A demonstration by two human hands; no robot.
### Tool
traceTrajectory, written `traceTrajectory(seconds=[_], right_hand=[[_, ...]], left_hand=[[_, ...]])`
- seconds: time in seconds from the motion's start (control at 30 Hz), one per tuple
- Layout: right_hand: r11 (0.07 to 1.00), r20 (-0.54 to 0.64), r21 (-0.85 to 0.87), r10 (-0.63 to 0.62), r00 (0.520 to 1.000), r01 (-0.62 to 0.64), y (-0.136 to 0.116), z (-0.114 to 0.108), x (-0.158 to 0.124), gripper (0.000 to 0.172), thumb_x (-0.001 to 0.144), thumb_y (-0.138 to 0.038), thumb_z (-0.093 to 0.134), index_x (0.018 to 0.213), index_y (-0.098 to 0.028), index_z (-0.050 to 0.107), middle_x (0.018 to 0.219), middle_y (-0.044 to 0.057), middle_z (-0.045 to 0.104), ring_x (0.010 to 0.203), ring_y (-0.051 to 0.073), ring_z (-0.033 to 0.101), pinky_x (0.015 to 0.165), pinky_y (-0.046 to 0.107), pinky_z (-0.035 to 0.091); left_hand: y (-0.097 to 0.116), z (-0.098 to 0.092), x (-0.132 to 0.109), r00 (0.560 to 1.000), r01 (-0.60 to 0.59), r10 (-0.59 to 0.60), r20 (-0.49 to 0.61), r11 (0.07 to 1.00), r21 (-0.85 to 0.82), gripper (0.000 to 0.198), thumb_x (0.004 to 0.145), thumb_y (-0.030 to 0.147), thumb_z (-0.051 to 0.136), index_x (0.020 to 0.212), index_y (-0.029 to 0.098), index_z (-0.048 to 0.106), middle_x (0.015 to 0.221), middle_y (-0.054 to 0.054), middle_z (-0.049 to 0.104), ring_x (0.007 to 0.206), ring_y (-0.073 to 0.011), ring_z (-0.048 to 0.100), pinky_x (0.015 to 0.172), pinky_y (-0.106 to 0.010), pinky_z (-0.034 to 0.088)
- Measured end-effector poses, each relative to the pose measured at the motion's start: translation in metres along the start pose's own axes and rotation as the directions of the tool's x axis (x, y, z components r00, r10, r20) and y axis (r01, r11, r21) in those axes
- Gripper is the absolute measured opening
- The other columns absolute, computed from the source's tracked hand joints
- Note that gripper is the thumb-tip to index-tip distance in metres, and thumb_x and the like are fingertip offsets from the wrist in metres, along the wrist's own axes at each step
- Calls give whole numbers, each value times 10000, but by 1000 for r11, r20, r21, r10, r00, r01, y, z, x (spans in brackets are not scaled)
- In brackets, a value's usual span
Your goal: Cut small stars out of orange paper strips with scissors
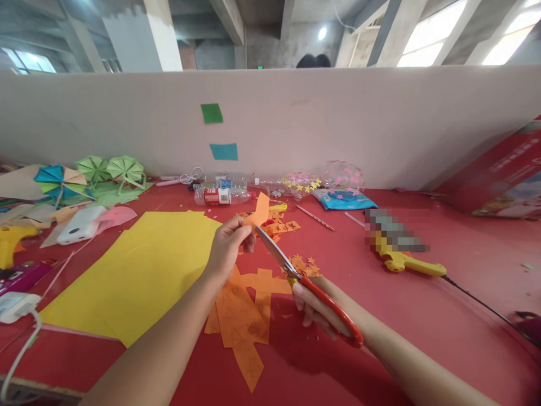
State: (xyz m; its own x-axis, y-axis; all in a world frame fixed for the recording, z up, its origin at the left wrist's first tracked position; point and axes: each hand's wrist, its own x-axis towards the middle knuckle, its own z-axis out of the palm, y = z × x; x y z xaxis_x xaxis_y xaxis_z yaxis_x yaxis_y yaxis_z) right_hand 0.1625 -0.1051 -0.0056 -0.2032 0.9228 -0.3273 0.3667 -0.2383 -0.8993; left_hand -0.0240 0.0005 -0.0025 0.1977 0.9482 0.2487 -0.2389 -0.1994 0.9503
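Observation:
Pinched in my left hand (230, 242) is a small piece of orange paper (261, 210), held up above the table. My right hand (315, 307) grips red-handled scissors (327, 301), whose blade tips meet the lower edge of that paper. Beneath the hands lie larger orange paper pieces (243, 316) with faint pencil lines. A heap of small cut orange stars (302, 265) sits just behind my right hand. Orange scraps with star-shaped holes (285, 226) lie beyond the left fingertips.
Yellow paper sheets (139, 270) spread out at left. A yellow glue gun (412, 264) with a black cord lies at right. Plastic bottles (224, 195), a blue packet (344, 199) and a striped straw (315, 217) line the back by the white partition (262, 124). Green paper umbrellas (125, 168) stand back left.

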Motion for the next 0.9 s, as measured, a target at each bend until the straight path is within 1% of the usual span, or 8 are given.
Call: traceTrajectory(seconds=[0.07,0.13,0.2,0.3,0.43,0.5,0.67,0.9], right_hand=[[1000,-3,5,1,1000,-1,1,0,1,605,708,-798,476,629,-199,451,360,-88,421,287,48,356,320,179,254],[1000,-5,14,3,1000,-3,1,1,1,601,711,-799,472,620,-205,445,326,-96,385,295,60,384,332,184,289],[1000,-1,17,13,1000,-13,1,0,2,593,716,-793,476,611,-210,440,316,-93,381,296,71,402,326,187,289],[1000,-1,18,10,1000,-10,0,0,1,551,757,-738,502,607,-212,440,333,-90,398,276,63,369,313,194,276],[1000,-1,26,0,1000,0,1,-1,1,504,789,-666,542,600,-211,434,341,-98,383,270,57,359,346,206,333],[1000,4,22,2,1000,-2,1,-1,2,508,787,-668,542,598,-210,432,340,-97,387,261,53,345,340,204,320],[1000,25,-2,10,1000,-10,1,-3,2,535,752,-705,550,597,-209,425,360,-79,441,251,51,352,293,187,233],[999,17,-22,33,999,-32,-3,-3,2,544,732,-711,567,576,-215,407,317,-90,393,248,57,351,303,190,253]], left_hand=[[0,0,0,1000,-5,5,-3,1000,2,185,759,242,567,594,169,528,531,45,566,437,-59,495,460,-186,391],[0,0,0,1000,-2,2,-4,1000,2,183,756,247,570,595,170,529,528,46,565,432,-59,494,453,-184,386],[-1,0,0,1000,2,-2,-7,1000,2,182,755,250,574,598,170,531,530,46,568,430,-59,497,451,-185,385],[0,-1,1,1000,-2,2,-6,1000,5,178,758,248,572,602,169,540,537,43,578,430,-59,498,454,-187,385],[0,-1,1,1000,-9,9,2,1000,6,172,759,237,561,602,168,550,531,42,578,426,-58,493,455,-190,382],[1,-1,1,1000,-7,7,0,1000,1,175,757,234,560,595,169,545,528,43,576,424,-60,493,455,-193,384],[1,-1,1,1000,-4,4,2,1000,-18,173,748,229,561,586,169,544,526,42,576,422,-62,493,447,-193,382],[1,-1,1,1000,-1,1,5,1000,-28,176,748,220,559,581,166,544,521,40,573,419,-60,488,446,-191,385]])
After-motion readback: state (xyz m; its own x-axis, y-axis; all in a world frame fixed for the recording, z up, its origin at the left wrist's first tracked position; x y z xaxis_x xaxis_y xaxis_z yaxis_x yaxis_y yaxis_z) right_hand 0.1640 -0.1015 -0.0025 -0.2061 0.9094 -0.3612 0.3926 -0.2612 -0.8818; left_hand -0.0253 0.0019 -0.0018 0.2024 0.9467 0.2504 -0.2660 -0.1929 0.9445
